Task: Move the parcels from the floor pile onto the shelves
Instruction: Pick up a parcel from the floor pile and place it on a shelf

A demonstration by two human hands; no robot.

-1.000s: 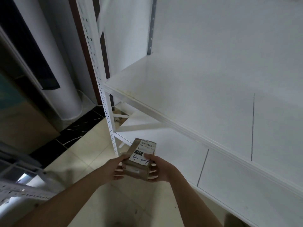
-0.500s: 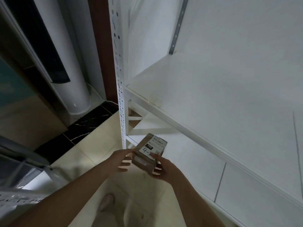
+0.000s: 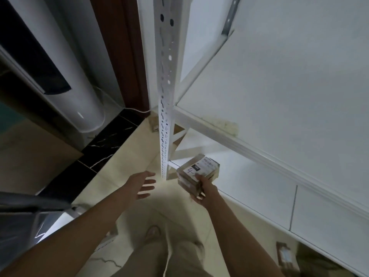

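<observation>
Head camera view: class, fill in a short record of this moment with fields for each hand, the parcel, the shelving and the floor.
left hand: open, fingers spread, holding nothing, apart from the parcel
right hand: gripping the parcel from its near end
parcel: small brown cardboard box, white label on top with handwriting, at the left front corner of the lower shelf
lower shelf: white board, bare where visible
upper shelf: white board, bare where visible
shelf post: white perforated upright, just left of the parcel
floor: pale tiles with a black marbled strip
</observation>
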